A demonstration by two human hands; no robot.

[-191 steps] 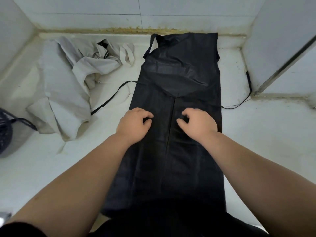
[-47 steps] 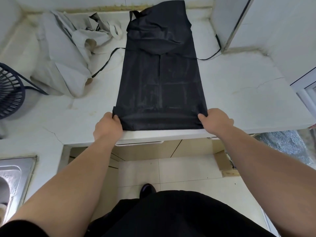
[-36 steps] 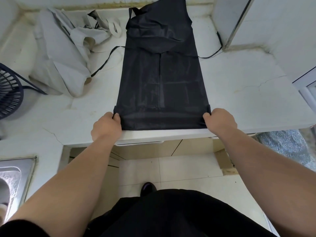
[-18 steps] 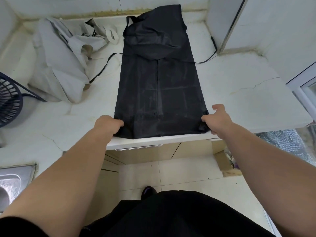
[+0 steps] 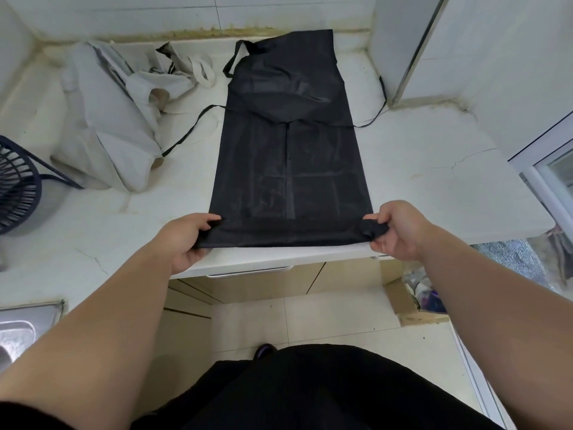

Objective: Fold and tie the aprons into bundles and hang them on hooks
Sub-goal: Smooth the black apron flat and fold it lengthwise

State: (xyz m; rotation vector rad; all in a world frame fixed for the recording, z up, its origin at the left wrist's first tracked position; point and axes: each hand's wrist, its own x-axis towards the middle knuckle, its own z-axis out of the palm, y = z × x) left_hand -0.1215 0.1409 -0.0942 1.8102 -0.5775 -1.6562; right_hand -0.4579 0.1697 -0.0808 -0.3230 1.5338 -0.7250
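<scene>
Head view: a white worktop [image 5: 434, 181] seen from above, with two bare forearms reaching over its front edge.
Far left: a dark slatted basket [image 5: 15, 184] at the picture's edge, and a steel sink [image 5: 18, 330] nearer the person.
Left of middle: a grey apron [image 5: 105, 119], crumpled in a heap on the worktop, apart from both hands.
Left hand [image 5: 186, 240]: fingers [image 5: 210, 217] curled round the near left corner of the black apron [image 5: 291, 156].
Middle: the black apron lies flat on the worktop as a long narrow strip. Its bib end is towards the wall and its near hem is at the front edge. Thin ties [image 5: 192, 131] trail off either side.
Right hand [image 5: 400, 228]: fingers [image 5: 373, 216] pinching the near right corner, with cloth bunched in the grip.
Lower right: an open cardboard box [image 5: 406, 302] on the floor.
</scene>
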